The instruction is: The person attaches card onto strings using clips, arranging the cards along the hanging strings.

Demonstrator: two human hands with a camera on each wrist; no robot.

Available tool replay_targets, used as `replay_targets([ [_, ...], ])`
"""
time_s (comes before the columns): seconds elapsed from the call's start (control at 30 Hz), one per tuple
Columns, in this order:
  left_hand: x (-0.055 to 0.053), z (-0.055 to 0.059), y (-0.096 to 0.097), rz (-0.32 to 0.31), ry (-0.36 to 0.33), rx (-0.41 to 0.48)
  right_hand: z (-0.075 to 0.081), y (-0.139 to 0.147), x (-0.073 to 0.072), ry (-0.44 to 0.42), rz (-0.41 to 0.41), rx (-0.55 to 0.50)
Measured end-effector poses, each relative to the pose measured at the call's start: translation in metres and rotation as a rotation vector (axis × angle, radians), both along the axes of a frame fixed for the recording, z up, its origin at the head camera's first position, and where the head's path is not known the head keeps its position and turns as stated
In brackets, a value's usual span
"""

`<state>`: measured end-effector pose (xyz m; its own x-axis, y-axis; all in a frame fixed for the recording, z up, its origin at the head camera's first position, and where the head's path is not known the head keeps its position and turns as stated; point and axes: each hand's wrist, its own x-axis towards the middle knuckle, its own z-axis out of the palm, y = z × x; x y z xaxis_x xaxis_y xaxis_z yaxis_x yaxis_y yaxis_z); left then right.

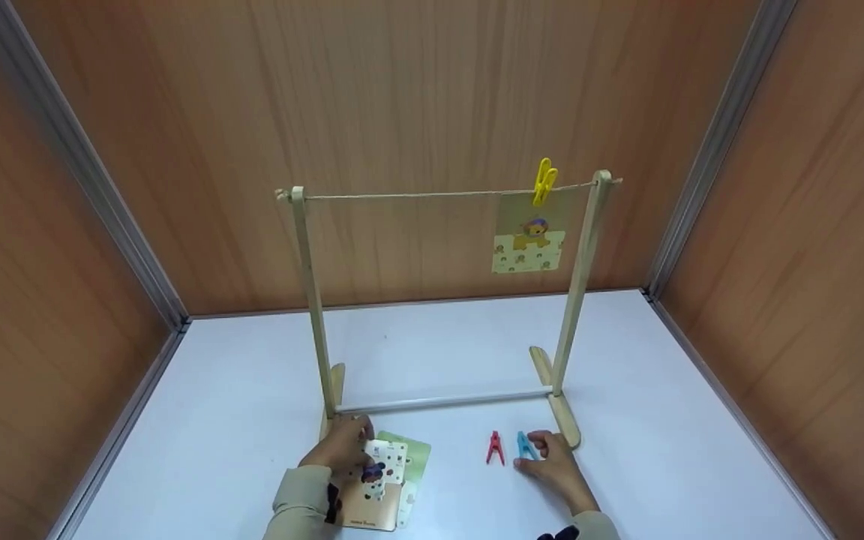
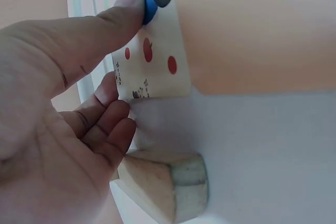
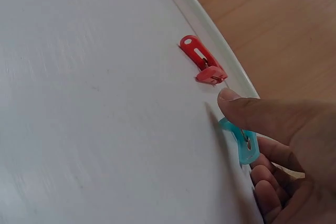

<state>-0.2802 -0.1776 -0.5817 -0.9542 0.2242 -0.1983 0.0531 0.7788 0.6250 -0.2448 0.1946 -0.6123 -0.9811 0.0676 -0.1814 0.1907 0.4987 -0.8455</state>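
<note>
My left hand pinches the edge of a picture card, its thumb over the printed side and its other fingers bent at the card's edge. The card has a tan lower part and a cartoon figure in blue on a white patterned part. Beneath it a green card sticks out. My right hand is around a blue clothespin lying on the table, thumb and fingers spread apart on either side. In the right wrist view the thumb overlaps this clothespin. A red clothespin lies just left of it.
A wooden frame stands behind both hands, with a string across its top. Near the right post, a yellow clothespin holds a lion card on the string. Wood-grain panels enclose the white table.
</note>
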Motion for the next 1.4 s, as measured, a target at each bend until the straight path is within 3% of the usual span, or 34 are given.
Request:
replay_targets([
  [0.3, -0.0015, -0.0028, -0.0022, -0.031, -0.011, 0.032, -0.0018, 0.0002, 0.0006, 0.028, -0.027, 0.019],
  [0.5, -0.0031, -0.0053, -0.0033, -0.034, 0.023, 0.034, -0.0058, -0.0005, 0.0004, 0.087, -0.030, 0.062],
  [0.63, -0.0037, -0.0050, -0.0027, -0.044, 0.027, 0.037, -0.0066, -0.0006, 0.0009, 0.068, -0.037, 0.069],
  [0.97, -0.0051, -0.0019, -0.0060, -0.059, -0.007, 0.103, -0.0064, 0.0003, 0.0012, 0.106, -0.036, 0.063],
  [1.4, -0.0059, -0.0034, -0.0053, -0.039, -0.046, 0.106, -0.0090, 0.0024, 0.0028, 0.140, -0.031, 0.038],
])
